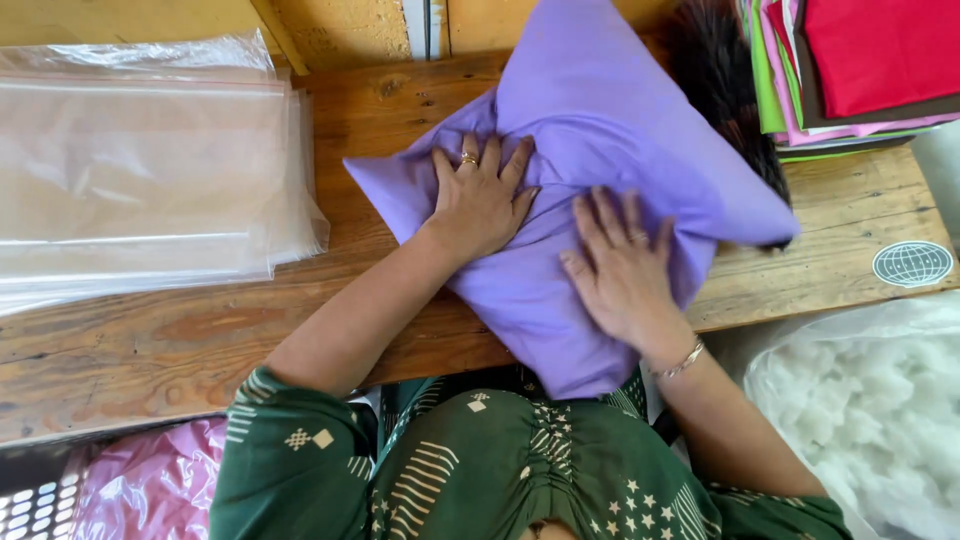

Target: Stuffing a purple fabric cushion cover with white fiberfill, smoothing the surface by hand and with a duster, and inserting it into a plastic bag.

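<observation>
A worn wooden table [200,340] is seen from above. On it, partly over the near edge, a lilac cushion [600,150] is being pressed flat: the left hand [480,200] lies spread on its middle, the right hand [622,268] beside it, fingers extended. Smoothing seems to be in hand; even pressure toward the corners would be needed next. Clear plastic bags [140,170] are stacked left, folded fabrics [860,60] far right, white stuffing [870,400] below.

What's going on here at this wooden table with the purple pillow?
A person presses both hands flat on a purple pillow lying on a wooden table: left hand near its middle, right hand lower down. Clear plastic bags are stacked at left, folded coloured fabrics at top right, and white stuffing sits at lower right.
</observation>
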